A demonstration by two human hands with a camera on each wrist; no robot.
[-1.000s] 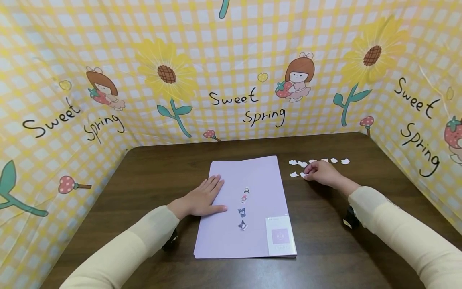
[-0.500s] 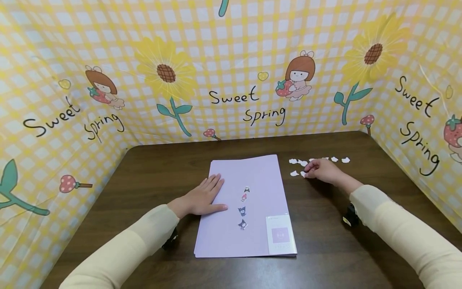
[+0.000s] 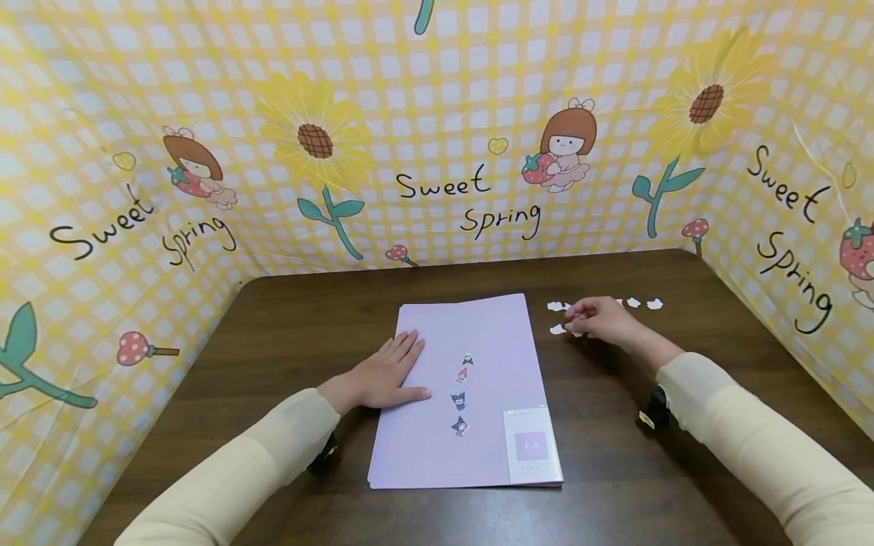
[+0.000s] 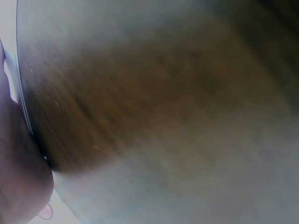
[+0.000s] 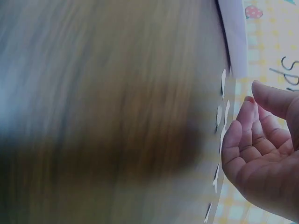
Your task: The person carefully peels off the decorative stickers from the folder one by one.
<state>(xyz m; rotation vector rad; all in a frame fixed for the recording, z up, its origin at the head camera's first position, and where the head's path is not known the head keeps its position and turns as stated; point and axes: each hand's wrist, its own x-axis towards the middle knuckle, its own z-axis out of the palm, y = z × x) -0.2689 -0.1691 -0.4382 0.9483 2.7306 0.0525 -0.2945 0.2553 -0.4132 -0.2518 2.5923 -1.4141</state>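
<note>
My left hand (image 3: 382,373) lies flat on the left edge of the pale purple folder (image 3: 437,455), fingers straight and thumb out to the side. Several small cartoon stickers (image 3: 459,400) form a column down the folder's middle. Just right of the folder, my right hand (image 3: 604,320) hovers over two rows of white cutouts (image 3: 556,330), fingers bent. In the right wrist view, the thumb (image 5: 273,100) is close to the index fingertip, where a small reddish spot shows; whether anything is pinched there is unclear. Part of the cutouts is hidden behind this hand.
A clear-covered label (image 3: 531,446) sits at the folder's lower right corner. The dark wooden table (image 3: 293,318) carries everything, and a yellow checked cloth (image 3: 437,114) hangs behind and on both sides.
My right hand has shifted slightly left and lifted a little from the lower row; white cutouts now show beneath its fingers. The left hand and the folder stay still.
</note>
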